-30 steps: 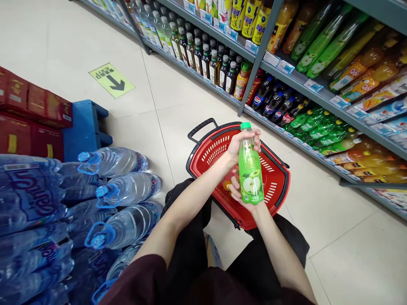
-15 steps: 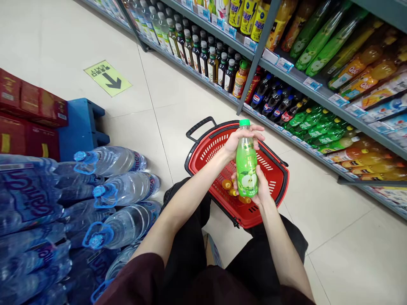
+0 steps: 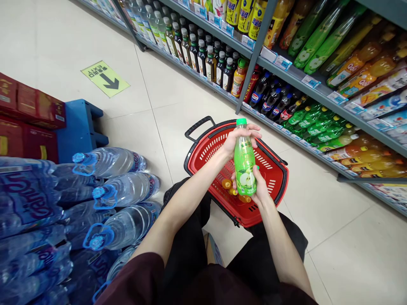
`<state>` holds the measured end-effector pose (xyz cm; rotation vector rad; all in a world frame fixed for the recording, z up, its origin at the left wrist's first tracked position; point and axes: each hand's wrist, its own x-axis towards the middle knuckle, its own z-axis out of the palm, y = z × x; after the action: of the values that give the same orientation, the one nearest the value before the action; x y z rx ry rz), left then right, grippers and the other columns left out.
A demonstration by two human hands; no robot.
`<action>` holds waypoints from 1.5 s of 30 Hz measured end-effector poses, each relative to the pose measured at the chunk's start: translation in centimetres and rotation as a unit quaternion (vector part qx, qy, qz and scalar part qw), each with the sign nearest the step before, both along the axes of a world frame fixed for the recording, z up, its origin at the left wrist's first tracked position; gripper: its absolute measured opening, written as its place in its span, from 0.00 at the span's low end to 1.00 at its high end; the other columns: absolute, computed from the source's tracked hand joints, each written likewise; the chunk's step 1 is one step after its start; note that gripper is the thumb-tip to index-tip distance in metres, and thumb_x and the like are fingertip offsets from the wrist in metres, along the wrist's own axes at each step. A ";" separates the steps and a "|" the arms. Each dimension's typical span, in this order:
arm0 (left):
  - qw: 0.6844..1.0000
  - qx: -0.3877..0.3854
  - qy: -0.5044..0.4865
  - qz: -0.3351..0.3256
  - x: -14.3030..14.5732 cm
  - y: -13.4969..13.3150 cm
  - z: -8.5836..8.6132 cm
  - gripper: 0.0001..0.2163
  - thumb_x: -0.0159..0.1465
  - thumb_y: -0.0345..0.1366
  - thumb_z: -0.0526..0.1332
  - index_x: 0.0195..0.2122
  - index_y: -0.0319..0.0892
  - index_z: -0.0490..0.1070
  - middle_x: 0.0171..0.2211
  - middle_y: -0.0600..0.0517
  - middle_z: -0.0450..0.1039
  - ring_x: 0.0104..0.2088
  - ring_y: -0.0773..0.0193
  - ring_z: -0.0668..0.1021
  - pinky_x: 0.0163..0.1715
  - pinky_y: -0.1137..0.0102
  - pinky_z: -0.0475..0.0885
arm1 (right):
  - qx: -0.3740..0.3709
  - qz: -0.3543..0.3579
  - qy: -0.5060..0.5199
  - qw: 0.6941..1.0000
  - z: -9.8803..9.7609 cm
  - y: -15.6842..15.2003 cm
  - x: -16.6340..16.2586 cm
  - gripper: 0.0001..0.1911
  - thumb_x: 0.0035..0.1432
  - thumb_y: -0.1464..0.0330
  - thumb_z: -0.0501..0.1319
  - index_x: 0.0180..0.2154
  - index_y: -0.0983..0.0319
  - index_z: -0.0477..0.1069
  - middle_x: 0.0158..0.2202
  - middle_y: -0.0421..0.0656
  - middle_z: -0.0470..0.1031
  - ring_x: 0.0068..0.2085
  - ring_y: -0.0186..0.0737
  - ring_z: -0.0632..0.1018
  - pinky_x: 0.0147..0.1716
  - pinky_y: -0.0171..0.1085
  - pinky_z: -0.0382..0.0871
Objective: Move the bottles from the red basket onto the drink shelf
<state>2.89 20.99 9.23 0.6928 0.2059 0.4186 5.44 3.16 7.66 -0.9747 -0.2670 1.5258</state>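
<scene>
The green bottle (image 3: 245, 167) lies between the two hands, over the red basket (image 3: 238, 215), and both touch it, so neither is nearer. The left hand (image 3: 234, 142) has the far end, curled around the neck just below the green cap (image 3: 241, 121), its fingertips showing past the right side. The right hand (image 3: 261, 188) has the near end, gripping the lower body with its thumb on the right side and fingers showing on the left (most of the palm is hidden).

The bottle's long axis runs from near to far: the cap points away from the person and slightly left, the base comes back toward the right wrist. Its apple label faces up at the wearer. How steeply it tilts, I cannot tell. Below and left of its base, orange items (image 3: 227, 183) lie in the basket, partly covered.
</scene>
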 end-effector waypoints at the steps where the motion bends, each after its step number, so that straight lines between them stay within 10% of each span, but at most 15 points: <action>1: 1.000 0.006 -0.001 0.004 0.0 0.0 0.0 0.17 0.52 0.37 0.63 0.42 0.35 0.73 0.32 0.48 0.82 0.24 0.65 0.79 0.24 0.73 0.70 | -0.001 -0.001 -0.007 1.000 0.1 0.1 -0.1 0.34 0.55 0.39 0.64 0.43 0.64 0.76 0.31 0.49 0.81 0.31 0.46 0.82 0.20 0.37 0.76; 29: 0.998 0.026 0.043 0.048 0.0 0.4 0.2 0.19 0.53 0.40 0.68 0.44 0.38 0.73 0.36 0.49 0.83 0.26 0.68 0.80 0.27 0.73 0.72 | -0.037 -0.056 -0.050 0.996 0.0 0.8 -0.6 0.31 0.55 0.42 0.66 0.43 0.62 0.75 0.32 0.48 0.82 0.32 0.47 0.83 0.22 0.38 0.77; 34: 0.992 0.061 0.102 0.045 -0.5 -0.1 0.4 0.19 0.54 0.43 0.72 0.41 0.37 0.73 0.36 0.44 0.84 0.27 0.65 0.82 0.31 0.71 0.75 | -0.030 -0.113 -0.204 0.972 -1.1 1.7 -0.4 0.28 0.47 0.57 0.77 0.47 0.57 0.72 0.35 0.41 0.80 0.32 0.41 0.82 0.32 0.40 0.79; 39: 0.978 0.143 0.144 0.037 -0.5 -1.4 0.9 0.21 0.59 0.48 0.71 0.44 0.36 0.72 0.41 0.39 0.84 0.34 0.57 0.85 0.42 0.62 0.79 | -0.007 -0.169 -0.369 0.914 -2.0 2.7 -0.4 0.28 0.42 0.69 0.79 0.46 0.59 0.74 0.39 0.41 0.79 0.37 0.40 0.77 0.40 0.39 0.75; 45: 0.950 0.279 0.137 0.022 -1.6 -2.0 2.1 0.22 0.71 0.51 0.58 0.60 0.44 0.66 0.62 0.40 0.73 0.60 0.53 0.77 0.61 0.55 0.71 | -0.018 -0.266 -0.315 0.911 -2.8 2.6 -0.4 0.29 0.45 0.65 0.78 0.50 0.57 0.74 0.41 0.42 0.81 0.40 0.45 0.80 0.43 0.42 0.76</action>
<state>1.33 19.02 11.38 1.3080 0.3727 0.4254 5.00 5.78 4.83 -1.4197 -0.3877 0.6916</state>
